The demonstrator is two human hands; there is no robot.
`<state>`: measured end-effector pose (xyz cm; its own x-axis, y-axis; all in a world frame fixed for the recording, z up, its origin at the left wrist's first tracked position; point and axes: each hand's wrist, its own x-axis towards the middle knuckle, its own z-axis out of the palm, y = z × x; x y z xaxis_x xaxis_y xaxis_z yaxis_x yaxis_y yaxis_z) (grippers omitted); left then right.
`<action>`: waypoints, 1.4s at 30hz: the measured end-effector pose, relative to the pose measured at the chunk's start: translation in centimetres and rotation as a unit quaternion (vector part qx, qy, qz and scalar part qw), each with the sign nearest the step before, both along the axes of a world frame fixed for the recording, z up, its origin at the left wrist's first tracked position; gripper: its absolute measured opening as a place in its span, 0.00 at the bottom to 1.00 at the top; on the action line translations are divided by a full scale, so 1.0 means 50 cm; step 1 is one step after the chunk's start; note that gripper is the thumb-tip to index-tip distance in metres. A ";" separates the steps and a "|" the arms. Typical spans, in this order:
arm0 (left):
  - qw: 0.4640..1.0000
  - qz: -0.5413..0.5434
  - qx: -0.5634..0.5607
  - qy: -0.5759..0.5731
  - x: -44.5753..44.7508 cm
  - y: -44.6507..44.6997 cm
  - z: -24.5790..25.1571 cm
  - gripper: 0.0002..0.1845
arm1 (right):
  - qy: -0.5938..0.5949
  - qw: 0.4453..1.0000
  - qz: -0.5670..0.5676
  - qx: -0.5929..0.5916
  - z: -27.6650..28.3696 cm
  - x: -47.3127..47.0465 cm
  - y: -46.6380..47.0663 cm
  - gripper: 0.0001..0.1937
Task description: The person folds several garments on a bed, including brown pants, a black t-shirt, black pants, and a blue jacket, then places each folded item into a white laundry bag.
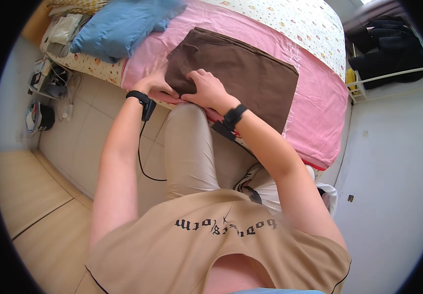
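Note:
A folded brown garment (237, 73), which looks like trousers, lies on a pink sheet (318, 128) at the near edge of the bed. My left hand (156, 79) rests at the garment's gathered left end, fingers spread, partly on the pink sheet. Close beside it, my right hand (206, 88) lies on the garment's near left corner with its fingers bent. Whether the right fingers pinch the cloth cannot be told. The two thumbs are near each other at the bed's edge.
A blue pillow (112, 29) lies at the bed's upper left. Dark clothes (391, 51) hang over a white rack (395, 76) at the right. A small shelf with cables (48, 81) and a bin (40, 117) stand at the left. My knee touches the bed's side.

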<state>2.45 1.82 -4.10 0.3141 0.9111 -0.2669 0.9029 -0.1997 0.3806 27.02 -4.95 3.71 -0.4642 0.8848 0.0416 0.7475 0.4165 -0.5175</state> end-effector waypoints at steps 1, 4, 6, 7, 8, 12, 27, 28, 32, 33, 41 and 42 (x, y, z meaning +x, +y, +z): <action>1.000 -0.002 -0.002 -0.016 -0.002 0.004 -0.002 0.87 | 0.000 0.999 0.004 0.036 -0.014 0.026 -0.023 0.31; 0.997 0.004 -0.053 -0.054 -0.013 0.017 0.000 0.84 | 0.068 0.991 -0.032 0.113 -0.029 0.171 -0.064 0.27; 0.991 0.033 -0.072 -0.108 -0.016 0.028 0.006 0.75 | -0.010 0.981 -0.117 0.155 -0.043 0.284 -0.104 0.29; 0.972 0.063 -0.102 -0.201 -0.016 0.033 0.008 0.70 | -0.085 0.969 -0.173 0.155 -0.053 0.339 -0.135 0.31; 0.953 0.077 -0.108 -0.271 -0.008 0.043 0.010 0.68 | -0.118 0.966 -0.209 0.094 -0.066 0.388 -0.166 0.33; 0.906 0.205 -0.120 -0.350 0.032 0.103 0.015 0.52 | -0.135 0.959 -0.248 0.005 -0.110 0.524 -0.269 0.38; 0.926 0.095 -0.049 -0.362 0.199 0.115 0.311 0.28 | 0.531 0.787 -0.303 -0.088 -0.183 0.641 -0.282 0.33; 0.946 0.050 -0.018 -0.319 0.238 0.110 0.356 0.28 | 0.505 0.805 -0.302 -0.070 -0.183 0.642 -0.284 0.32; 0.967 -0.108 0.209 -0.099 0.480 0.045 0.465 0.33 | 0.531 0.794 -0.284 -0.082 -0.181 0.652 -0.288 0.28; 0.954 -0.128 0.264 -0.058 0.553 0.012 0.465 0.36 | 0.541 0.788 -0.282 -0.085 -0.181 0.656 -0.287 0.27; 0.959 -0.269 0.022 0.091 0.911 -0.324 0.227 0.46 | 0.607 0.708 -0.344 -0.106 -0.173 0.669 -0.284 0.27; 0.962 -0.262 0.056 0.057 0.904 -0.356 0.203 0.49 | 0.593 0.727 -0.335 -0.090 -0.170 0.670 -0.293 0.28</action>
<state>47.66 -15.98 6.05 0.7118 0.6610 -0.2374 0.7023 -0.6721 0.2344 60.51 -19.58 -4.79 0.3406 0.9365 -0.0833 -0.2655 0.0108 -0.9641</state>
